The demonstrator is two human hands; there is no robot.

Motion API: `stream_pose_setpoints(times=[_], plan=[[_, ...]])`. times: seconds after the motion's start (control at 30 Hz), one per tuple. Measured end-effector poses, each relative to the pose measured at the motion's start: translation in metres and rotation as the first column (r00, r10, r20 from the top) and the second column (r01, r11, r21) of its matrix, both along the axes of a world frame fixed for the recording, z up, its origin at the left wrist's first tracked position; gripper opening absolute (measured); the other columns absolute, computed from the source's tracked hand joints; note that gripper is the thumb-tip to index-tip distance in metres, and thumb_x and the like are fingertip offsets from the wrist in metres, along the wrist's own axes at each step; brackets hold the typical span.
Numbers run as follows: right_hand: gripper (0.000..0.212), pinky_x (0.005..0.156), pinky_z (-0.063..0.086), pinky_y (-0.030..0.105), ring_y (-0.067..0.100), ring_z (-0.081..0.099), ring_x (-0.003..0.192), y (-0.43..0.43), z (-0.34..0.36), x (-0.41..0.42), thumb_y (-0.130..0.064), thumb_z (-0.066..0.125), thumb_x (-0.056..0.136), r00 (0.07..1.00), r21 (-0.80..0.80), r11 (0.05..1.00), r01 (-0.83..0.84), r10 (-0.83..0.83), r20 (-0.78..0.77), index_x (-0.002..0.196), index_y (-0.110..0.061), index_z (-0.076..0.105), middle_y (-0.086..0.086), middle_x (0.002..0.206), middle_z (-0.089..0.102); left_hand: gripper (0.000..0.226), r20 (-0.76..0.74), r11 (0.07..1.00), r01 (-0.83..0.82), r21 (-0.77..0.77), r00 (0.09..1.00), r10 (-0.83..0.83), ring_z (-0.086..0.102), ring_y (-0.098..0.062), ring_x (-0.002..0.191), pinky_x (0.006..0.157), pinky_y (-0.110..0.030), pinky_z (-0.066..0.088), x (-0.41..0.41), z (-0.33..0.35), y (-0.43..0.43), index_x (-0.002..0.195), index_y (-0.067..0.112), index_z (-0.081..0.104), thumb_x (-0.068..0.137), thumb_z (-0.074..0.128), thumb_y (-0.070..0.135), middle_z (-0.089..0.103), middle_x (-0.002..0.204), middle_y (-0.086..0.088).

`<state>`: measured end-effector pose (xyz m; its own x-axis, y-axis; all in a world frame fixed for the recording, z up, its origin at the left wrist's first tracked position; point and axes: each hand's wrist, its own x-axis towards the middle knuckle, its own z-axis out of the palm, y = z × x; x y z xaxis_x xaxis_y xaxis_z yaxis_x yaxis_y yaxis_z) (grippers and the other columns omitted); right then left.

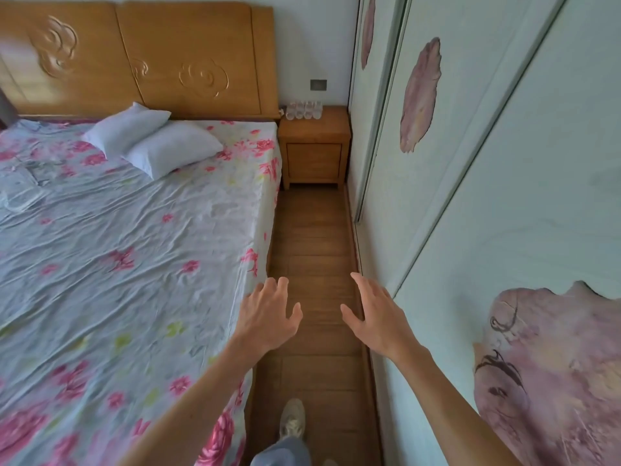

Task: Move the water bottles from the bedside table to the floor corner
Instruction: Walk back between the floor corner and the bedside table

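The bed (pixel 117 247) under one flowered sheet fills the left of the view. To the right of the bed runs one wardrobe (pixel 504 163) of pale sliding doors with pink blooms. The bed and the wardrobe leave only a narrow strip of wooden floor (pixel 312 230) between them. One carved headboard (pixel 188 45) stands at the bed's far end. Just right of the bed's head, at the far end of the strip, sits one wooden desk (pixel 314 153). Two white pillows (pixel 171 148) lie at the head of the bed, overlapping. The left grip (pixel 268 317) hangs over the bed's right edge and the right grip (pixel 376 317) is near the wardrobe. Both have their fingers spread apart and hold nothing. One shoe (pixel 292 420) is on the floor beside the bed's foot. The water bottles (pixel 304 110) cluster on the desk's back edge, too small to count surely. One wall plate (pixel 318 84) sits above them.
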<state>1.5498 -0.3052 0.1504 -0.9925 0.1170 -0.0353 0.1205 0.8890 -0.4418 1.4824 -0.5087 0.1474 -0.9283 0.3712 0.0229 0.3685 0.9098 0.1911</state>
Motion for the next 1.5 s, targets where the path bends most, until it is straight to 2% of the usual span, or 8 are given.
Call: stream_pose_setpoints(times=[0.13, 0.27, 0.43, 0.6, 0.93, 1.33, 1.5], plan=[[0.067, 0.102, 0.045, 0.033, 0.016, 0.041, 0.136, 0.000, -0.007, -0.037, -0.051, 0.045, 0.096, 1.000, -0.004, 1.000, -0.030, 0.030, 0.003, 0.152, -0.024, 0.020, -0.003, 0.152, 0.036, 0.051, 0.004, 1.000, -0.015, 0.013, 1.000, 0.015, 0.060, -0.016, 0.103, 0.088, -0.032, 0.055, -0.035, -0.006, -0.003, 0.130, 0.021, 0.046, 0.091, 0.043, 0.053, 0.059, 0.122, 0.002], [0.067, 0.100, 0.046, 0.033, 0.015, 0.043, 0.135, 0.003, -0.012, -0.086, -0.053, 0.044, 0.096, 0.999, 0.018, 0.999, -0.046, 0.046, 0.004, 0.152, -0.025, 0.019, -0.004, 0.152, 0.036, 0.053, -0.011, 1.000, -0.010, 0.003, 1.000, 0.010, 0.060, -0.019, 0.106, 0.089, -0.032, 0.055, -0.085, -0.011, 0.000, 0.131, 0.020, 0.046, 0.090, 0.043, 0.054, 0.058, 0.126, 0.000], [0.068, 0.101, 0.046, 0.031, 0.013, 0.042, 0.136, 0.006, -0.012, -0.161, -0.055, 0.044, 0.096, 0.999, 0.043, 0.998, -0.036, 0.036, 0.020, 0.152, -0.027, 0.018, -0.007, 0.154, 0.034, 0.056, 0.006, 1.000, 0.009, -0.015, 1.000, -0.009, 0.058, -0.018, 0.109, 0.099, -0.040, 0.049, -0.164, -0.012, 0.005, 0.132, 0.020, 0.045, 0.089, 0.042, 0.056, 0.058, 0.125, 0.001], [0.069, 0.104, 0.046, 0.031, 0.012, 0.042, 0.135, 0.001, -0.011, -0.234, -0.057, 0.043, 0.095, 0.999, 0.037, 0.999, -0.036, 0.035, 0.032, 0.153, -0.028, 0.016, -0.008, 0.153, 0.034, 0.057, 0.027, 1.000, 0.018, 0.017, 0.999, -0.019, 0.056, -0.016, 0.106, 0.093, -0.035, 0.050, -0.238, -0.009, 0.005, 0.137, 0.018, 0.039, 0.092, 0.040, 0.052, 0.056, 0.123, 0.001], [0.070, 0.101, 0.047, 0.029, 0.010, 0.042, 0.135, -0.004, -0.010, -0.347, -0.058, 0.042, 0.095, 0.999, 0.036, 0.998, -0.053, 0.053, 0.004, 0.153, -0.029, 0.016, -0.008, 0.154, 0.034, 0.052, 0.025, 0.999, -0.005, 0.034, 1.000, 0.004, 0.055, -0.014, 0.105, 0.091, -0.030, 0.051, -0.341, -0.001, 0.006, 0.134, 0.022, 0.041, 0.092, 0.041, 0.053, 0.056, 0.125, 0.004], [0.069, 0.099, 0.047, 0.030, 0.012, 0.043, 0.133, 0.034, -0.022, -0.498, -0.056, 0.044, 0.095, 0.990, -0.025, 0.990, -0.141, 0.140, -0.036, 0.153, -0.026, 0.018, -0.007, 0.149, 0.039, 0.053, 0.019, 0.995, -0.087, 0.040, 0.996, 0.087, 0.054, -0.013, 0.108, 0.089, -0.026, 0.048, -0.470, -0.003, 0.043, 0.137, 0.021, 0.040, 0.094, 0.042, 0.052, 0.054, 0.131, 0.004], [0.069, 0.103, 0.044, 0.031, 0.012, 0.040, 0.137, 0.062, -0.019, -0.566, -0.057, 0.044, 0.095, 0.987, -0.042, 0.986, -0.160, 0.159, -0.013, 0.153, -0.029, 0.018, -0.008, 0.154, 0.035, 0.054, 0.023, 0.993, -0.118, 0.010, 0.993, 0.118, 0.055, -0.014, 0.111, 0.088, -0.025, 0.049, -0.526, -0.002, 0.072, 0.138, 0.022, 0.039, 0.094, 0.042, 0.053, 0.053, 0.132, 0.004]])
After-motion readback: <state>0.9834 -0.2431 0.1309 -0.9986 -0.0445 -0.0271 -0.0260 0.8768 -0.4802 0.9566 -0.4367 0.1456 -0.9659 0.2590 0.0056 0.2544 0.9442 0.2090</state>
